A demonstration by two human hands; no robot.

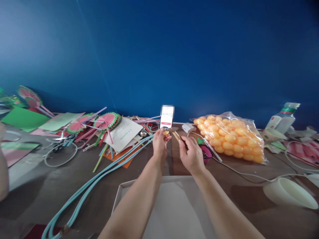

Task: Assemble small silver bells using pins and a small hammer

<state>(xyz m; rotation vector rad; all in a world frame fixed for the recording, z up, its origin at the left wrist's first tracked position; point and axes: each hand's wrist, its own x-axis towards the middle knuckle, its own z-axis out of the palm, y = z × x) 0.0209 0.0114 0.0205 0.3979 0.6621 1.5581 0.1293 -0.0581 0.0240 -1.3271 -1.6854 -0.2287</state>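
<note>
My left hand (pixel 160 143) is closed, with a small yellow piece (pixel 166 132) at its fingertips; the kind is too small to tell. My right hand (pixel 192 152) is closed on a thin wooden-handled tool (pixel 177 135). A flat greyish tip (pixel 172 129) beside that handle reaches towards the yellow piece; I cannot tell whether they touch. Just behind my hands a phone (pixel 166 120) leans upright with its screen lit. A shallow pale tray (pixel 174 205) lies below my forearms. Near my right wrist sits a magenta round container (pixel 206 153), partly hidden.
A clear bag of orange-yellow balls (pixel 230 137) is at right, near a bottle (pixel 281 118) and a tipped white cup (pixel 290 192). Paper fans (pixel 107 121), papers (pixel 122 132) and light-blue tubes (pixel 99 177) lie left. Another person's arm (pixel 3 166) shows at the left edge.
</note>
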